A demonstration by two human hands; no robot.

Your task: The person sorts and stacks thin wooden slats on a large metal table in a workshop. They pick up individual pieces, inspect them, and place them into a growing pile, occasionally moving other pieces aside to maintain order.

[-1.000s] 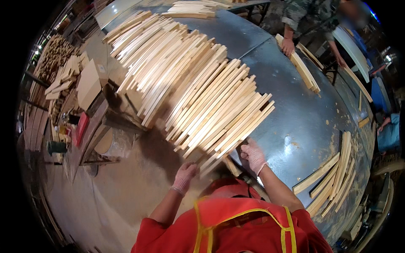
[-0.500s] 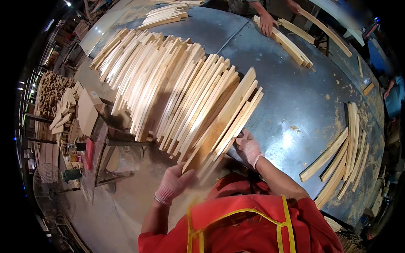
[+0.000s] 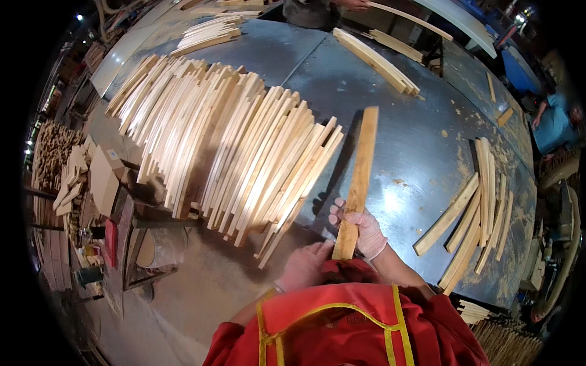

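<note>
A single wooden slat (image 3: 359, 177) stands out from the rest, its far end raised over the metal table and casting a shadow. My right hand (image 3: 364, 232), in a pale knitted glove, is closed around it near its lower end. Beside that lower end is my gloved left hand (image 3: 305, 265), blurred by motion; whether its fingers grip the slat cannot be made out. Left of the slat, a long row of light wooden slats (image 3: 213, 140) lies side by side, with ends overhanging the table's near edge.
Loose slats (image 3: 482, 213) lie fanned out on the metal table (image 3: 403, 146) at the right, among sawdust. More slats (image 3: 378, 61) lie at the far side near a co-worker (image 3: 308, 12). A wooden stand (image 3: 125, 244) and a fan are at the left.
The slat has come off the right end of the row and moved right, turning more upright. My left hand moved right toward my body. The co-worker's hand left the far slats.
</note>
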